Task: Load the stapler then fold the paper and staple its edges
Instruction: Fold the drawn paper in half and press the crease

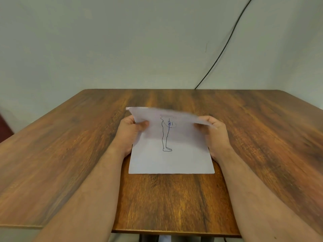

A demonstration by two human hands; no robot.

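While near edge lies on table (174,203), left hand (130,131) & right hand (215,132) pinch paper (171,159) far corners.

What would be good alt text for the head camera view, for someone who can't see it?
Two bare hands, left hand and right hand, pinch the far corners of a white sheet of paper bearing a line drawing and lift that edge, its near edge lying on a brown wooden table. A black cable runs down the pale wall behind.

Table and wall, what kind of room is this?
Probably a plain indoor room, maybe at home. It has a wooden table, a bare pale wall and a black cable running down it.
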